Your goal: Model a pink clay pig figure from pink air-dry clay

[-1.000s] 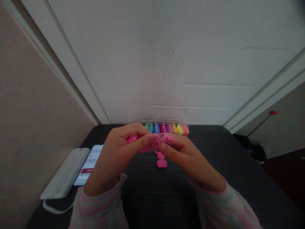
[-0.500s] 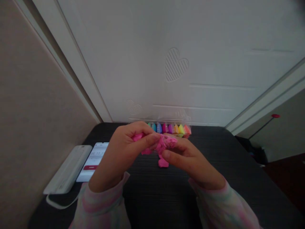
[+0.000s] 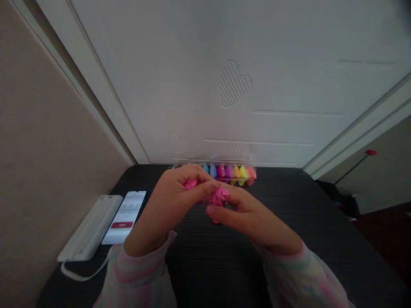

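Note:
Both my hands meet above a dark table [image 3: 305, 239], working a lump of pink clay [image 3: 220, 196]. My left hand [image 3: 173, 205] has its fingers curled, pinching the clay, and a second bit of pink clay [image 3: 192, 184] shows inside its grip. My right hand [image 3: 247, 211] closes its fingers on the same lump from the right. A small pink clay piece [image 3: 215, 221] lies on the table just under my right fingers, mostly hidden. Behind the hands stands a row of clay sticks in several colours [image 3: 231, 172].
A phone [image 3: 124, 217] with a lit screen lies at the table's left, beside a white case [image 3: 90, 229] with a cord. A white door with heart shapes [image 3: 234, 83] rises right behind the table. A wall is close on the left.
My hands have drawn closer together and squeezed the pink clay into a tighter lump. My right hand now covers most of the pink pieces on the table.

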Available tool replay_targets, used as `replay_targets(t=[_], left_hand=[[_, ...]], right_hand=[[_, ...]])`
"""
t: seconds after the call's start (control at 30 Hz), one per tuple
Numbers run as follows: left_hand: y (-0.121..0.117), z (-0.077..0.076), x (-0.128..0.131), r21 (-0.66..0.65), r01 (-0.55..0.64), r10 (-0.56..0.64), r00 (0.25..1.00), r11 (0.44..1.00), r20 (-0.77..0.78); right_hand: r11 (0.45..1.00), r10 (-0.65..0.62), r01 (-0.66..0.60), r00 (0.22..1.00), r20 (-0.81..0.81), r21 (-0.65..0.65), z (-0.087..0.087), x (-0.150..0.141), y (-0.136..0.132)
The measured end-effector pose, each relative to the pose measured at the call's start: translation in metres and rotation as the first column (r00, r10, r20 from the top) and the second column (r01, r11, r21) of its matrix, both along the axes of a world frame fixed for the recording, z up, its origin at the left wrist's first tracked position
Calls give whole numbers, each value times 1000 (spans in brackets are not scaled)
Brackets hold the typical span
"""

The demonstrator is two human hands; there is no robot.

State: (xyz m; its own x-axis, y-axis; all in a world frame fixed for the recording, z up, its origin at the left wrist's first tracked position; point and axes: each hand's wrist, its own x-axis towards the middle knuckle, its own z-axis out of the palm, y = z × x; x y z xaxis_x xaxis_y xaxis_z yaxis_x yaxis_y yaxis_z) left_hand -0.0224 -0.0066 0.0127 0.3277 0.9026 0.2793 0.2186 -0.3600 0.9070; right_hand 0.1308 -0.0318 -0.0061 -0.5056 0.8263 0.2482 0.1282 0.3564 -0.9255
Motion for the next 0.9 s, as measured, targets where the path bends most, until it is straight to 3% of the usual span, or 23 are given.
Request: replay_targets(t=[0.1,0.17,0.23,0.33,0.43,0.5,0.57,0.7,0.77,0.9], left_hand=[[5,-7,2,-155,15,17,978,988,207],[7,-11,6,-231,76,24,916,970,401],[8,-12,12,-282,144,52,807,949,589],[8,-11,24,-369,158,205,605,916,769],[7,-11,35,-442,86,366,433,893,823],[7,-12,37,-467,56,414,379,882,828],[9,-12,35,-467,55,418,366,882,832],[11,-11,22,-347,14,318,362,938,876],[10,-9,18,-283,-9,264,390,959,882],[5,-10,22,-278,-5,241,512,961,824]], right_hand=[[995,-6,0,998,-68,-98,-2,3,2],[990,-49,35,994,-98,-137,-2,6,3],[989,-83,66,989,-125,-133,-2,8,4],[991,-114,104,986,-118,-87,-1,4,3],[987,-159,160,986,-42,28,-1,-3,1],[984,-168,165,986,25,70,-2,-6,0],[990,-137,137,990,31,19,-5,-5,2],[986,-153,134,967,-204,-103,-15,9,10],[978,-203,186,948,-246,-89,-17,13,11],[964,-257,262,961,-103,37,-10,10,5]])
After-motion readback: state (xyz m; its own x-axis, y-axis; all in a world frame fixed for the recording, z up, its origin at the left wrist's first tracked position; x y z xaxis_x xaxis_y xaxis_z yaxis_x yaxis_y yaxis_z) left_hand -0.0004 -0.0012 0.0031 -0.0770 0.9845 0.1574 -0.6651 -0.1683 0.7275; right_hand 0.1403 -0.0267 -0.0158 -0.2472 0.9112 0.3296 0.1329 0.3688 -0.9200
